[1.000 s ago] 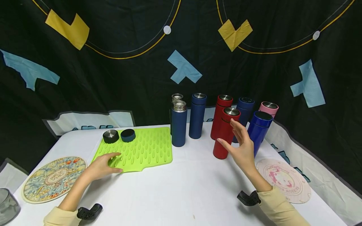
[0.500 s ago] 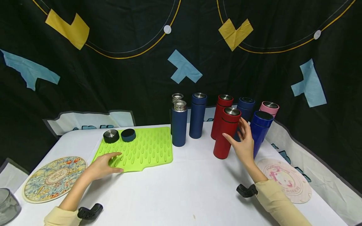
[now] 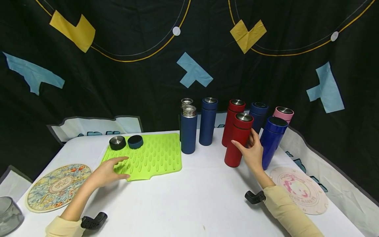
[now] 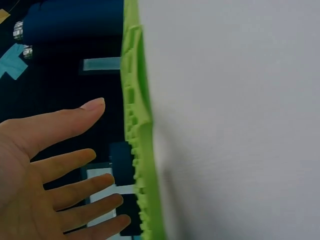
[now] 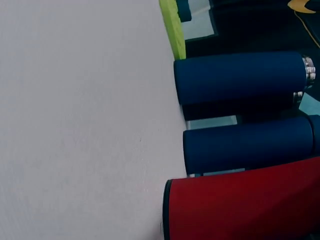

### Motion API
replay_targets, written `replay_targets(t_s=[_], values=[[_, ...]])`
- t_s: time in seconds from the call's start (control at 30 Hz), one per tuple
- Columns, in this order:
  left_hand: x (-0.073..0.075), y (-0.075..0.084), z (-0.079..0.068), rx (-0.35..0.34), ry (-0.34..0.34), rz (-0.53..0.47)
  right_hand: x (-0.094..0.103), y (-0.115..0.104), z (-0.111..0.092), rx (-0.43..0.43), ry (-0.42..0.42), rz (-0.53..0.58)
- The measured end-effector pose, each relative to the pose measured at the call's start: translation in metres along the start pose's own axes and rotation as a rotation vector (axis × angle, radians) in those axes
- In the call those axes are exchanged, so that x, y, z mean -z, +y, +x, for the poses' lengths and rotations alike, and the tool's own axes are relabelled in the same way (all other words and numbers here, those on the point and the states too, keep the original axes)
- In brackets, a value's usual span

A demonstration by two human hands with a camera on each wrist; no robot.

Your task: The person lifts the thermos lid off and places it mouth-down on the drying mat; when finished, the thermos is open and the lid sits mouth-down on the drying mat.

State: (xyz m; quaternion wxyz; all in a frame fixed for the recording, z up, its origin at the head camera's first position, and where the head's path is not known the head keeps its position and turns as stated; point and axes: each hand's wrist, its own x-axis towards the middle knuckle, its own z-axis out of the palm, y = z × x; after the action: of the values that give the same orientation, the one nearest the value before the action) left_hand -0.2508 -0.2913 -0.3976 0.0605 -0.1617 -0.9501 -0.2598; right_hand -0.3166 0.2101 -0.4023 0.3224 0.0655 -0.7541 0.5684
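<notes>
My right hand [image 3: 252,153] is at the front red thermos [image 3: 237,141], thumb across its near side and fingers curled round its right side, the fingertips hidden behind it. The thermos stands upright with its steel-topped lid on; in the right wrist view its red body [image 5: 240,205] fills the lower right, and the hand is out of that picture. My left hand [image 3: 106,172] holds nothing, fingers spread over the near left edge of a green ribbed mat [image 3: 161,158]. On the mat lie a black lid [image 3: 117,143] and a navy lid [image 3: 135,142].
An uncapped navy thermos [image 3: 188,135] stands beside the mat, another lidless one behind it. A capped navy thermos [image 3: 208,123], a second red one [image 3: 232,115], a bright blue one [image 3: 272,141] and a pink one [image 3: 283,113] stand nearby. Round mats lie left [image 3: 44,197] and right [image 3: 314,200].
My right hand has come down from beside the front red thermos's upper part and closed round its body. The thermos stands where it stood, and my left hand has stayed over the mat's edge.
</notes>
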Motion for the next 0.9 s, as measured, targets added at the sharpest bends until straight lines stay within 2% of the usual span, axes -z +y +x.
replay_targets(t_s=[0.13,0.27,0.47,0.7,0.9], values=[[0.009,0.008,0.002,-0.019,0.035,0.002,0.001,-0.003,-0.003,0.012,0.000,-0.004],[0.018,0.023,0.007,-0.062,0.076,0.004,0.001,-0.029,-0.009,0.045,-0.023,-0.002],[0.025,0.057,0.019,-0.143,0.149,-0.011,-0.004,-0.073,-0.017,0.142,-0.079,0.002],[0.024,0.102,0.034,-0.258,0.200,-0.082,-0.017,-0.097,-0.024,0.238,-0.142,-0.001],[0.024,0.132,0.042,-0.345,0.227,-0.175,-0.031,-0.120,-0.028,0.352,-0.225,-0.009]])
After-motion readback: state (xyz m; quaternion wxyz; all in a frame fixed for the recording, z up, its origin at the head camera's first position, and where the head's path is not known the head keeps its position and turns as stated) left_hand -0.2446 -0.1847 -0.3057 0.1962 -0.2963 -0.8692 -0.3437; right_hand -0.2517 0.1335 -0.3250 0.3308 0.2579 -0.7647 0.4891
